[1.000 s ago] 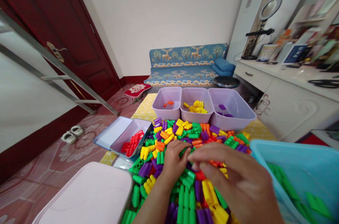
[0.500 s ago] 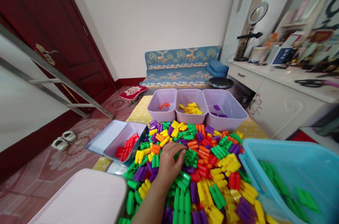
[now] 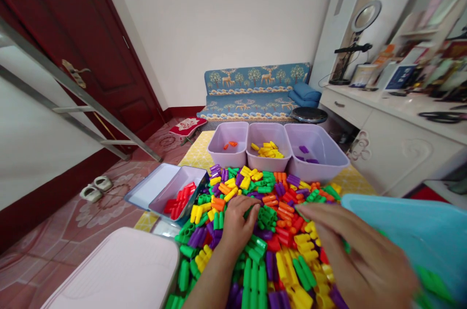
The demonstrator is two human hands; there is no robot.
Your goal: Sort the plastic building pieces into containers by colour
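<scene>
A heap of connected plastic tube blocks [image 3: 255,277] in green, yellow, purple, orange and red covers the table in front of me. My left hand [image 3: 237,224] rests on its middle, fingers curled down, with a bit of a green tube block [image 3: 251,211] showing between thumb and fingers. Over the heap's right side my right hand [image 3: 365,255] hovers, blurred by motion, its thumb and fingers apart with nothing visible in them. It partly covers the blue basket [image 3: 404,207], where green blocks [image 3: 434,282] lie.
Behind the heap stand lilac bins with orange [image 3: 228,155], yellow [image 3: 268,165] and purple [image 3: 321,170] contents. A box [image 3: 157,204] of red blocks is at left, near a pale pink lid [image 3: 120,270]. A ladder [image 3: 91,117] leans by the door; a cabinet [image 3: 401,138] stands right.
My right hand has come into view from the right, over the heap and the blue basket's edge. My left hand keeps its place on the heap. The view has shifted slightly.
</scene>
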